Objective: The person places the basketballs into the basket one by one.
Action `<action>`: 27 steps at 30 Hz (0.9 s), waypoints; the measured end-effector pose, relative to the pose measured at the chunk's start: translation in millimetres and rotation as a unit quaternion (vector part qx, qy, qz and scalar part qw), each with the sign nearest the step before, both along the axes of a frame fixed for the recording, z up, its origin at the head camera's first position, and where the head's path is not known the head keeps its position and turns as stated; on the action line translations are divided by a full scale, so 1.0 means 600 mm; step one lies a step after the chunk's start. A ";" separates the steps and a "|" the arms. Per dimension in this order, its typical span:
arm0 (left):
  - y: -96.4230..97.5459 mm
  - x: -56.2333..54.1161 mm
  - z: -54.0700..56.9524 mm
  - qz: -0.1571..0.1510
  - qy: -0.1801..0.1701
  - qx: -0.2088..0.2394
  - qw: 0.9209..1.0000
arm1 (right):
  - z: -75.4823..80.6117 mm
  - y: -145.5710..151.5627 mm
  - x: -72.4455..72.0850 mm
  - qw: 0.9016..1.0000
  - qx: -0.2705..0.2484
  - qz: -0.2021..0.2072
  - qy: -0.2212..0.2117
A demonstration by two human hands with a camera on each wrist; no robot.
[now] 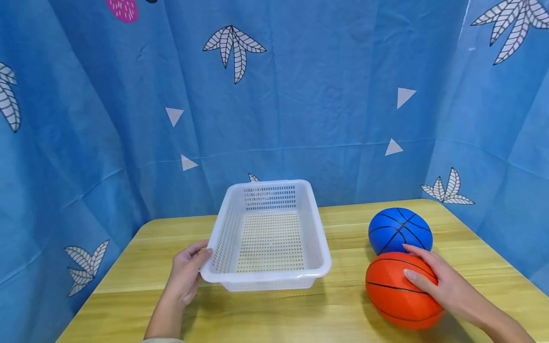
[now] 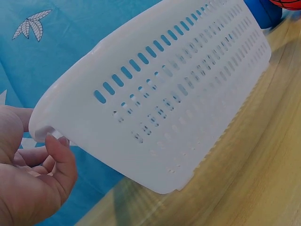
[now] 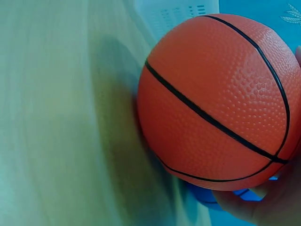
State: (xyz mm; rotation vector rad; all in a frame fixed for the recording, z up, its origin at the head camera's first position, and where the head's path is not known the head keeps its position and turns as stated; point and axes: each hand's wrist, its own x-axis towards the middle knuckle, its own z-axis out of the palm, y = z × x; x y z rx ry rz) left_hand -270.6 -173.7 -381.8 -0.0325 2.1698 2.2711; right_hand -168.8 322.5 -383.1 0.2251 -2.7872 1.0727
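Observation:
A white plastic basket [image 1: 271, 276] with slotted walls is over the middle of the table, nothing inside it. My left hand [image 1: 185, 271] grips its rim at the near left corner; curled fingers show under the rim in the left wrist view [image 2: 40, 174]. Whether the basket's bottom touches the table is unclear. On the right, my right hand [image 1: 446, 281] holds an orange-red basketball [image 1: 399, 300] with black lines, thumb on top and fingers along its far side. Just behind that ball sits a blue basketball [image 1: 396, 228], partly covered by it and by my fingers.
The wooden table [image 1: 141, 267] has rounded far corners. Blue curtains [image 1: 326, 95] printed with white leaves and triangles hang behind it and along both sides. Table surface lies between the basket and the two balls.

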 end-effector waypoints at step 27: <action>-0.003 -0.001 0.009 -0.009 -0.009 0.003 1.000 | -0.028 0.043 0.016 0.963 -0.205 0.019 -0.174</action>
